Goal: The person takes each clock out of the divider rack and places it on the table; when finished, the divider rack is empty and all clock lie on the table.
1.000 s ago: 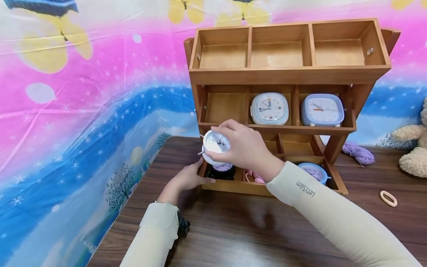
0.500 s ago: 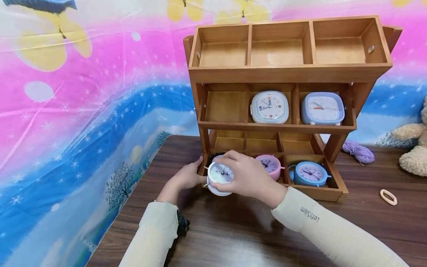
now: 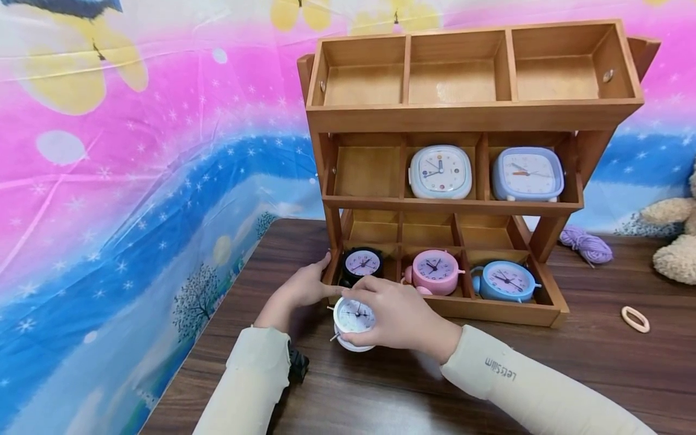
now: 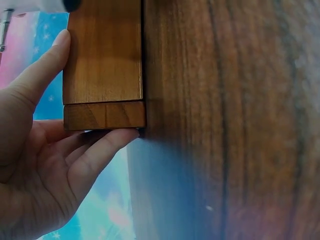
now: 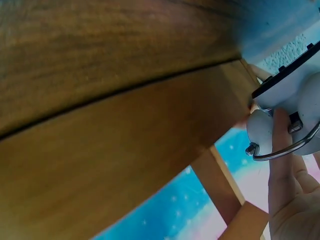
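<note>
My right hand point(image 3: 399, 314) grips a white twin-bell alarm clock point(image 3: 352, 319) just in front of the shelf's bottom tier. In the right wrist view, a finger lies between the clock's bells point(image 5: 260, 131), under the metal handle. My left hand point(image 3: 304, 287) holds the lower left corner of the wooden shelf point(image 3: 467, 121), thumb at the front edge and fingers along the side point(image 4: 102, 116). Along the bottom tier sit a black alarm clock point(image 3: 362, 263), a pink alarm clock point(image 3: 435, 272) and a blue alarm clock point(image 3: 508, 280).
On the middle tier stand a pale clock point(image 3: 441, 171) and a lavender-blue clock point(image 3: 528, 174). Purple yarn point(image 3: 586, 245), a wooden ring point(image 3: 635, 319) and a teddy bear point(image 3: 676, 260) are on the dark table point(image 3: 424, 393) to the right. A printed cloth point(image 3: 136, 199) hangs behind.
My right hand has brought the white clock down and toward me, from above the bottom-left compartment to before the shelf. The black clock is now in full view. My left hand keeps its place.
</note>
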Demonstrator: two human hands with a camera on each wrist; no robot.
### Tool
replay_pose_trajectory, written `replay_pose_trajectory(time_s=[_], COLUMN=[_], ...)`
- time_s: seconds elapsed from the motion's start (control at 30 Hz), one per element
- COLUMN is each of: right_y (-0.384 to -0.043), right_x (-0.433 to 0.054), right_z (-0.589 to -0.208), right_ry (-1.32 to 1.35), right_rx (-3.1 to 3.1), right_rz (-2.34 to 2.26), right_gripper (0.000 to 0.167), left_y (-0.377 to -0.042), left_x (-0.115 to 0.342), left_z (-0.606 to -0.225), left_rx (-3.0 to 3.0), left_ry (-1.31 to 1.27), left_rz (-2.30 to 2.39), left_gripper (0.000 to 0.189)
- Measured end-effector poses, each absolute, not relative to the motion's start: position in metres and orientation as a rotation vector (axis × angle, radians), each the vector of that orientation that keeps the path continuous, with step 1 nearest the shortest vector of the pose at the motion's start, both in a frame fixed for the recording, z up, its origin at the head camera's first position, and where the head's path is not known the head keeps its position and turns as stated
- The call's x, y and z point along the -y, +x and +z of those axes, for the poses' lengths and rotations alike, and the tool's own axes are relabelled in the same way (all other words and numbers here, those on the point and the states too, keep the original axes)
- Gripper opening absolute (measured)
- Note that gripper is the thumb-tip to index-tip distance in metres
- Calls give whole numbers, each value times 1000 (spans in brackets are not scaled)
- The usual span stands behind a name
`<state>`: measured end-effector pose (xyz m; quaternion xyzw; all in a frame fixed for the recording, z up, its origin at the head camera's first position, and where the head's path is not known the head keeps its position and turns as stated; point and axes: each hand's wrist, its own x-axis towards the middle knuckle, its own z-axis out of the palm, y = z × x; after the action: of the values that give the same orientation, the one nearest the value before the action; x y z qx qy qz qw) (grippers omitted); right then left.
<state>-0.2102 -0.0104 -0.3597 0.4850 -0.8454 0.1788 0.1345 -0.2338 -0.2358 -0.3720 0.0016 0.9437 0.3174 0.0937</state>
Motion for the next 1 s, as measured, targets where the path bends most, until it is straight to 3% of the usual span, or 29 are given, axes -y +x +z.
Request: replay_pose_trajectory(time_s=[1.0], right_y=[-217], right_x=[23], right_z=[-388], right_ry=[1441], right_rx=[2521], right_rz=[480], right_gripper=[62], left_y=[-233], left_x=[238], left_z=[-372], left_rx=[-2805], left_ry=[7], left_rz=[918], left_gripper=[96])
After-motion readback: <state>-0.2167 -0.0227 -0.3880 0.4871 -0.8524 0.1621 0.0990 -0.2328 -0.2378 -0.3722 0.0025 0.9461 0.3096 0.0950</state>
